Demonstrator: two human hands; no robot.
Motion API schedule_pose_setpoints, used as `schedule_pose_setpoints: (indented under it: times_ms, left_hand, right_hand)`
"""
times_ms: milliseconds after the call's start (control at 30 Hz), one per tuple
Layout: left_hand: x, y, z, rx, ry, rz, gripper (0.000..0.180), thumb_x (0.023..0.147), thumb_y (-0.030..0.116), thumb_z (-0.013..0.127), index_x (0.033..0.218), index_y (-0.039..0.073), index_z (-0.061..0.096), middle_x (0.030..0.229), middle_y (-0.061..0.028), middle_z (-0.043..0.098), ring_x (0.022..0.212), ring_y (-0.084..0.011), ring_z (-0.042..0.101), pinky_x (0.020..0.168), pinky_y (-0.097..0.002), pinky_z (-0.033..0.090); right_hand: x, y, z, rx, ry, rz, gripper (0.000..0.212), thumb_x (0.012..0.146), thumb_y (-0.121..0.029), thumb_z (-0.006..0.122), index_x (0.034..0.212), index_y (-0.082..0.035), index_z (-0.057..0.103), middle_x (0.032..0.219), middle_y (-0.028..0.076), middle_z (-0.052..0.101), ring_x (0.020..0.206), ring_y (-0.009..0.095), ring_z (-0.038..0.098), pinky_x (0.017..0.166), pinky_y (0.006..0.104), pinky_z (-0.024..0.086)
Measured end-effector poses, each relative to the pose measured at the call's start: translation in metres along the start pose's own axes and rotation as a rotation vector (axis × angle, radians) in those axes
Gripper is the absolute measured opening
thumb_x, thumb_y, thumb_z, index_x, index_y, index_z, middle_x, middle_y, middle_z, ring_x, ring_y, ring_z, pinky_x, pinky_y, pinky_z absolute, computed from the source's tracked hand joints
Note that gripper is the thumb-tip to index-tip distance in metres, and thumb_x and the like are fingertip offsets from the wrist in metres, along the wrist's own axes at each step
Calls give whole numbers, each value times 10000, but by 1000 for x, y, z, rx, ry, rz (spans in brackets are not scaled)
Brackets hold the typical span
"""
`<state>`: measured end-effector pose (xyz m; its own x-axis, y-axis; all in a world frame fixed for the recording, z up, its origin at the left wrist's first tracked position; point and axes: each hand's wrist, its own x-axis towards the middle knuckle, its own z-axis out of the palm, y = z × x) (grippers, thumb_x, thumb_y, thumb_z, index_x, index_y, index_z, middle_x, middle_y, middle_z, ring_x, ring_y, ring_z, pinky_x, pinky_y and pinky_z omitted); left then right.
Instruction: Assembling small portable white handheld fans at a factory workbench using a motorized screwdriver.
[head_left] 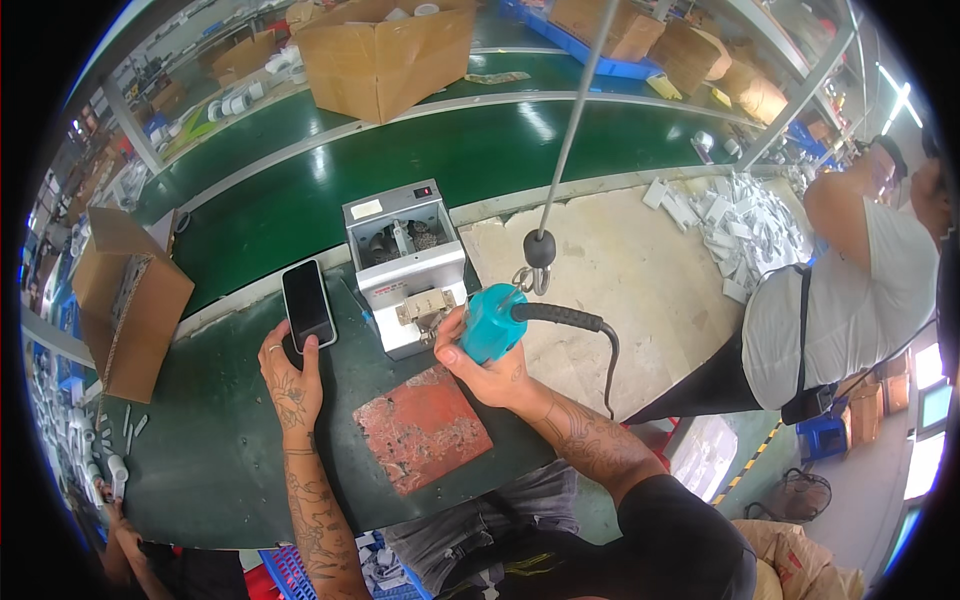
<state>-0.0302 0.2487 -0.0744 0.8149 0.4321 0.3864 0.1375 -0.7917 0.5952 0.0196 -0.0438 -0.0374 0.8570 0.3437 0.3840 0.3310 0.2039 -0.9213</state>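
over at the green bench [215, 420], the right grip [490, 378] is wrapped round a teal power driver [492, 325], hung from a hook [534, 278] beside a silver metal box [408, 275]. the left grip [293, 388] sits loosely spread, touching the lower end of a phone [308, 303]; a red pad [422, 430] lies nearby.

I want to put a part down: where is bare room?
Bare: pale board between the silver machine and white pieces; green tabletop between the left carton and left hand. Crowded: around the machine, by phone, red plate, right hand with teal tool.
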Motion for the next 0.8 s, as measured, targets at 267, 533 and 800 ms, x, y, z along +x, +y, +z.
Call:
schedule_pose_setpoints:
  times_ms: [267,533,800]
  left_hand:
    - [0,0,0,10,4,8,455,970,278,679,1322,10,575,1333,-185,595,1303,-364,498,1122,-463,374]
    - [0,0,0,9,4,3,460,969,280,679,1327,10,576,1334,-189,596,1306,-368,497,1129,-464,366]
    - [0,1,0,2,-2,3,465,968,279,679,1329,6,573,1336,-191,594,1308,-372,493,1130,-465,364]
  right_hand:
    - [2,1,-1,3,-54,-32,220,945,-50,684,1112,12,555,904,65,641,834,137,624,743,304,513]
    - [3,0,0,17,-18,-17,196,942,-52,685,1082,15,565,905,68,645,830,130,620,739,298,509]
    - [4,4,-3,15,-57,-54,369,955,-62,671,1272,27,506,928,78,653,835,129,612,749,297,502]
